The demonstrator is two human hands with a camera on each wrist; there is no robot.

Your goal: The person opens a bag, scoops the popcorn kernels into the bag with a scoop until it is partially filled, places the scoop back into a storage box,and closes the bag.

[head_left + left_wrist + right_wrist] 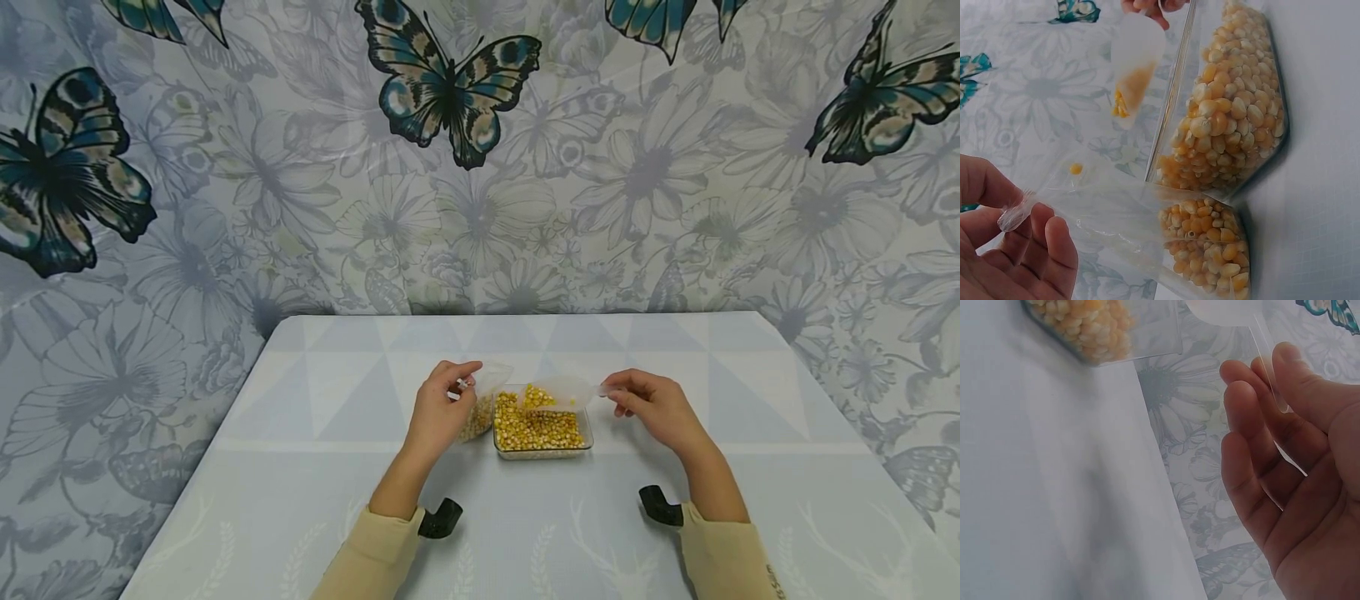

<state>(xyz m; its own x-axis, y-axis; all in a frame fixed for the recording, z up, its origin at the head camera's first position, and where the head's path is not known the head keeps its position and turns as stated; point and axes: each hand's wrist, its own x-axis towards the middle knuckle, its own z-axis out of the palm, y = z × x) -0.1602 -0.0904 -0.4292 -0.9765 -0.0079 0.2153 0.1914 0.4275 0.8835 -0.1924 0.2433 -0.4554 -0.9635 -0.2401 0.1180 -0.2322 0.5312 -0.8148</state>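
One bag, one scoop, one box, all holding corn.
Left hand pinches the bag, beside the box; right hand pinches the scoop's handle, its bowl above the box. The right wrist view crops scoop and box; only the left wrist view shows a lone kernel high in the bag.

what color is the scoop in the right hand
The scoop is translucent white, clearest in the left wrist view.

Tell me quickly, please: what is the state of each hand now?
Left hand: closed, pinching the bag near its top.
Right hand: closed, holding the scoop, which has corn in it.
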